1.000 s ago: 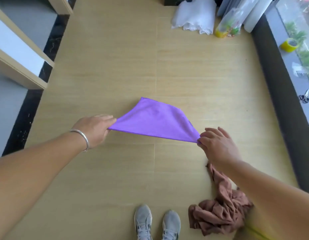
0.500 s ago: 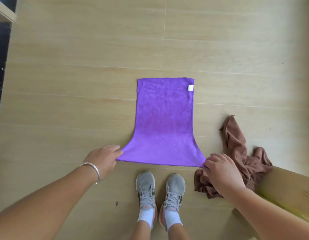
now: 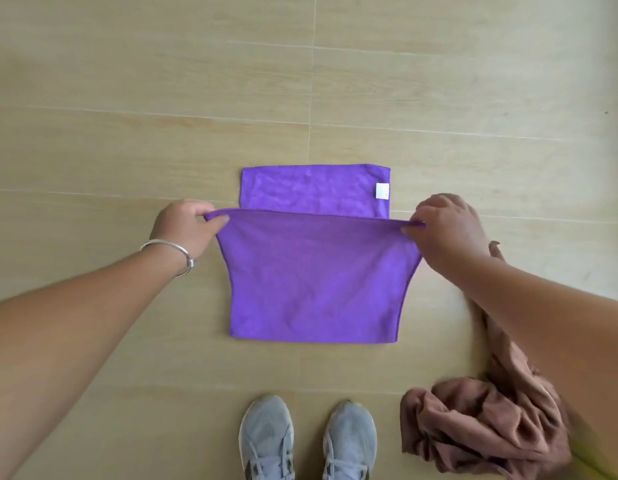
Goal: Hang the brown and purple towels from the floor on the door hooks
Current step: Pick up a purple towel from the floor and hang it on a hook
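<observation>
The purple towel lies on the wooden floor in the middle of the head view, folded over itself. Its far end with a small white label shows beyond the raised edge. My left hand pinches the left corner of that edge. My right hand pinches the right corner, so the edge is stretched taut between them. The brown towel lies crumpled on the floor at the lower right, partly hidden under my right forearm. No door or hooks are in view.
My two grey shoes stand at the bottom centre, just short of the purple towel's near fold. Light wooden floor stretches on all sides. A silver bracelet sits on my left wrist.
Both hands have carried the near edge of the purple towel away from my feet and over the towel, folding it across itself. The view has tilted further down.
</observation>
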